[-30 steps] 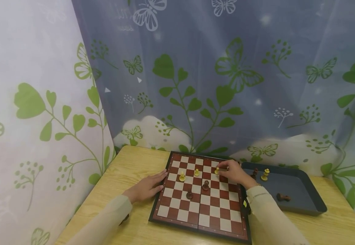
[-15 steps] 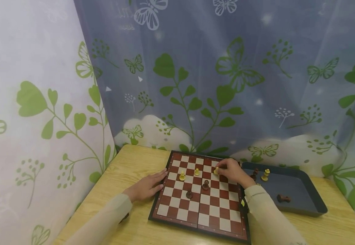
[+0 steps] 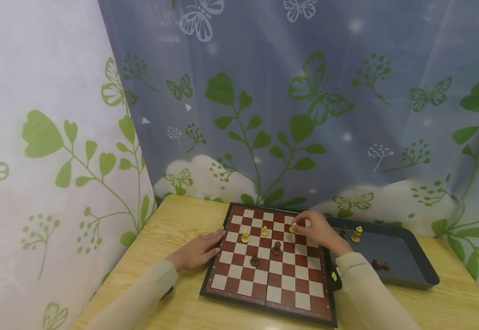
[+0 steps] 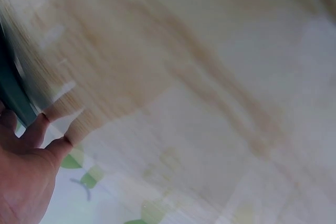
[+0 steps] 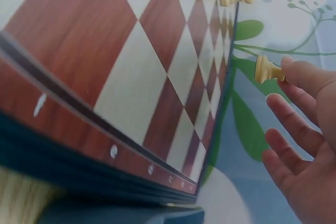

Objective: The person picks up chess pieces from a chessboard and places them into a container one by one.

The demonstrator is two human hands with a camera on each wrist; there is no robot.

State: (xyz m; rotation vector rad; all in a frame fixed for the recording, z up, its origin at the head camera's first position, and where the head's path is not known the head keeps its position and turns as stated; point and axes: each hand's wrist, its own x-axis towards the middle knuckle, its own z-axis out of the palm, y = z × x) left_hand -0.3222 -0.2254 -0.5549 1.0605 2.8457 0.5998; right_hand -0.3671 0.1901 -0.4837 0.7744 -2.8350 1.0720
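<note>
Pawn (image 5: 264, 70), yellow with a flared base, is pinched in the right hand (image 3: 319, 232); left hand (image 3: 196, 251) outstretched.

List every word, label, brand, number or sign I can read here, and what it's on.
No text is readable.
Patterned backdrop: faint, script-like white marks near the top, too blurred to read.
Chessboard: small white border marks, too smeared to tell whether letters or numbers.
Dark tray: none visible.
</note>
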